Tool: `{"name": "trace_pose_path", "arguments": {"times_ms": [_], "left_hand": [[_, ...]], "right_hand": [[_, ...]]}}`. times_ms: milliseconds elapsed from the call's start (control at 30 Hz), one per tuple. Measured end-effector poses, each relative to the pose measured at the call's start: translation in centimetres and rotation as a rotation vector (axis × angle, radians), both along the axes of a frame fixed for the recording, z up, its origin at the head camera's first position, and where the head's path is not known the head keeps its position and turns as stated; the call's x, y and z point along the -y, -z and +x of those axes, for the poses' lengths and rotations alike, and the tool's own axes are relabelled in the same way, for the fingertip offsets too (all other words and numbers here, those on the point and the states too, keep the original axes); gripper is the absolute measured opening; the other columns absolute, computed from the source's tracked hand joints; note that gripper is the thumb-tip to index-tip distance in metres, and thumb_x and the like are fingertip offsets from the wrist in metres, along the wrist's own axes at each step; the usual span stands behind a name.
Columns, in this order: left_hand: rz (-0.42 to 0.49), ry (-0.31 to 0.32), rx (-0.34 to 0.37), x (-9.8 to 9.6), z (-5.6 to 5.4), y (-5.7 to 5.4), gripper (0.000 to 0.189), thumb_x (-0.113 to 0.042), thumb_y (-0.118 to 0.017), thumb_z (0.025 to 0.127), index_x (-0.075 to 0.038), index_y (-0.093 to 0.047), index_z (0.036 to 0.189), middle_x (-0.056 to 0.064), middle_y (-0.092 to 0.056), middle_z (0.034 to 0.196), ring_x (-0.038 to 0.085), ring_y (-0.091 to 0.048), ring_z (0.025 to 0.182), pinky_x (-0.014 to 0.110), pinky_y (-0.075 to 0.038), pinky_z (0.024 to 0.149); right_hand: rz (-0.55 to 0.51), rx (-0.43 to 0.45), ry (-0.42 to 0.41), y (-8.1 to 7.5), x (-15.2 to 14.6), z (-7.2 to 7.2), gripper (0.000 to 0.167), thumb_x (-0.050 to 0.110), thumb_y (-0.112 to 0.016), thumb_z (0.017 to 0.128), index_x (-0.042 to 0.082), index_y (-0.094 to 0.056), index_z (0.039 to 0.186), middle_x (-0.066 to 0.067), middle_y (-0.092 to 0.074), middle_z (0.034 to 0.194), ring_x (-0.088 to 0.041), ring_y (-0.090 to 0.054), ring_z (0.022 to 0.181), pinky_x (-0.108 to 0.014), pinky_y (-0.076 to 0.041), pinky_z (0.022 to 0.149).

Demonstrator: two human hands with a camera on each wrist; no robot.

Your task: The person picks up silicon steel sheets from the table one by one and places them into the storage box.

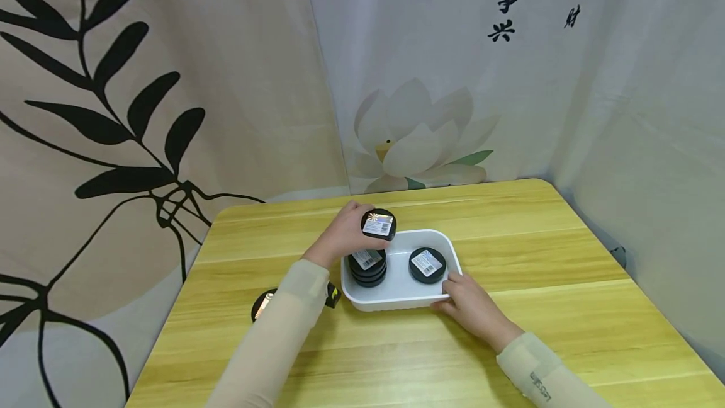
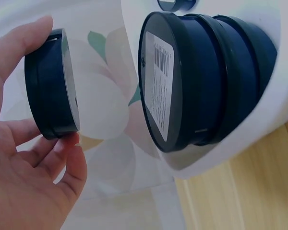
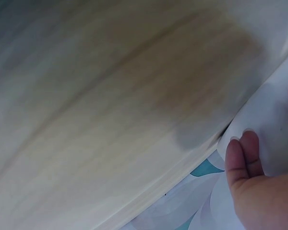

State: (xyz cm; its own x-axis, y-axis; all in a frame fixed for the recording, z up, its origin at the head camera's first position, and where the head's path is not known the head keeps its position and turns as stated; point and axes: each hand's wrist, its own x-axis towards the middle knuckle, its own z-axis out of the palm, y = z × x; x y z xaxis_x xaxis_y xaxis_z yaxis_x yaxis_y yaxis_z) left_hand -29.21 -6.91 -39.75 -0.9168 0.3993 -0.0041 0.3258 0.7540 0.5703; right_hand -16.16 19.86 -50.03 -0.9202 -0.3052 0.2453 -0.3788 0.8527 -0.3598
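Observation:
My left hand [image 1: 340,237] holds a flat round black tin [image 1: 378,224] by its edge, with the labelled face turned toward the head camera. In the left wrist view the thumb is on one side of this tin [image 2: 50,86] and fingers on the other. Just below it, a stack of similar tins [image 1: 368,271] stands in the left part of a white tray [image 1: 396,303]. A single labelled tin [image 1: 427,266] lies at the tray's right. My right hand [image 1: 476,308] grips the tray's near right corner; in the right wrist view its fingertips [image 3: 249,139] are against the white wall.
Left of the tray, another round black tin [image 1: 262,305] is partly covered by the left sleeve. A small black object with a yellow mark [image 1: 333,295] shows beside that forearm. The wooden table [image 1: 538,238] meets a printed curtain [image 1: 272,80] at the back.

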Motion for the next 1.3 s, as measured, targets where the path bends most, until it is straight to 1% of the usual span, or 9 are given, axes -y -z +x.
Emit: {"name": "trace_pose_path", "arguments": {"times_ms": [200,333,433,533,700,833,967,1133,1300], "left_hand": [[-0.008,0.056,-0.017,-0.6,-0.2,0.0,0.089,-0.048,-0.087,0.072,-0.013,-0.051,0.146,0.009,-0.05,0.139,0.025,-0.053,0.118,0.044,-0.05,0.102],[0.001,0.086,-0.001,-1.0,-0.2,-0.2,0.092,-0.049,-0.088,0.072,-0.015,-0.049,0.147,0.009,-0.049,0.14,0.025,-0.053,0.118,0.045,-0.05,0.102],[-0.007,0.114,0.016,-1.4,-0.1,-0.2,0.093,-0.05,-0.088,0.071,-0.016,-0.048,0.149,0.008,-0.049,0.14,0.024,-0.053,0.117,0.044,-0.05,0.102],[-0.022,0.14,0.017,-1.8,0.0,-0.2,0.095,-0.05,-0.088,0.07,-0.016,-0.048,0.149,0.007,-0.049,0.14,0.023,-0.053,0.116,0.043,-0.05,0.101],[-0.04,0.162,0.007,-2.3,-0.1,0.0,0.096,-0.051,-0.088,0.07,-0.017,-0.048,0.149,0.007,-0.049,0.14,0.021,-0.053,0.115,0.041,-0.051,0.099],[-0.048,0.18,0.004,-2.6,-0.2,0.2,0.095,-0.052,-0.089,0.07,-0.017,-0.048,0.149,0.005,-0.049,0.139,0.02,-0.053,0.114,0.04,-0.05,0.099],[-0.032,0.206,-0.006,-2.8,-0.3,0.3,0.092,-0.049,-0.09,0.069,-0.019,-0.05,0.146,0.005,-0.051,0.136,0.02,-0.054,0.112,0.039,-0.05,0.098],[-0.019,0.238,-0.016,-3.2,-0.3,0.4,0.088,-0.047,-0.09,0.069,-0.017,-0.053,0.144,0.005,-0.052,0.131,0.02,-0.056,0.108,0.038,-0.051,0.096],[-0.064,0.269,-0.023,-3.6,-0.5,0.7,0.089,-0.049,-0.089,0.07,-0.019,-0.052,0.145,0.003,-0.052,0.133,0.019,-0.054,0.112,0.037,-0.05,0.098]], "right_hand": [[0.0,-0.004,-0.002,-0.1,0.0,0.1,0.025,0.032,-0.084,0.08,0.015,-0.066,0.082,0.006,-0.056,0.085,-0.014,-0.051,0.081,-0.037,-0.05,0.075],[0.001,0.008,0.005,-0.1,0.0,0.1,0.025,0.033,-0.084,0.08,0.015,-0.066,0.083,0.006,-0.057,0.086,-0.014,-0.052,0.082,-0.037,-0.05,0.077],[0.007,0.016,0.003,-0.2,-0.1,0.0,0.024,0.032,-0.083,0.081,0.015,-0.067,0.083,0.006,-0.057,0.086,-0.014,-0.052,0.082,-0.037,-0.05,0.077],[0.011,0.021,-0.004,-0.2,0.0,0.0,0.024,0.031,-0.083,0.081,0.014,-0.067,0.083,0.005,-0.057,0.086,-0.015,-0.053,0.083,-0.038,-0.051,0.078],[0.015,0.02,-0.005,-0.1,-0.1,-0.1,0.024,0.031,-0.083,0.081,0.014,-0.067,0.083,0.005,-0.057,0.087,-0.015,-0.053,0.082,-0.038,-0.051,0.078],[0.012,0.005,-0.012,-0.1,-0.2,-0.1,0.024,0.031,-0.084,0.08,0.014,-0.066,0.082,0.006,-0.055,0.084,-0.014,-0.052,0.081,-0.037,-0.05,0.075],[0.01,-0.009,-0.02,0.0,-0.2,-0.1,0.025,0.03,-0.084,0.079,0.014,-0.066,0.082,0.006,-0.054,0.083,-0.014,-0.051,0.08,-0.036,-0.049,0.074],[0.015,-0.014,-0.021,0.0,-0.2,-0.2,0.025,0.03,-0.084,0.079,0.014,-0.066,0.082,0.007,-0.054,0.084,-0.014,-0.051,0.08,-0.036,-0.049,0.074],[0.011,-0.004,-0.017,0.0,-0.2,-0.2,0.023,0.03,-0.084,0.08,0.014,-0.067,0.083,0.007,-0.054,0.084,-0.014,-0.051,0.081,-0.036,-0.049,0.074]]}}
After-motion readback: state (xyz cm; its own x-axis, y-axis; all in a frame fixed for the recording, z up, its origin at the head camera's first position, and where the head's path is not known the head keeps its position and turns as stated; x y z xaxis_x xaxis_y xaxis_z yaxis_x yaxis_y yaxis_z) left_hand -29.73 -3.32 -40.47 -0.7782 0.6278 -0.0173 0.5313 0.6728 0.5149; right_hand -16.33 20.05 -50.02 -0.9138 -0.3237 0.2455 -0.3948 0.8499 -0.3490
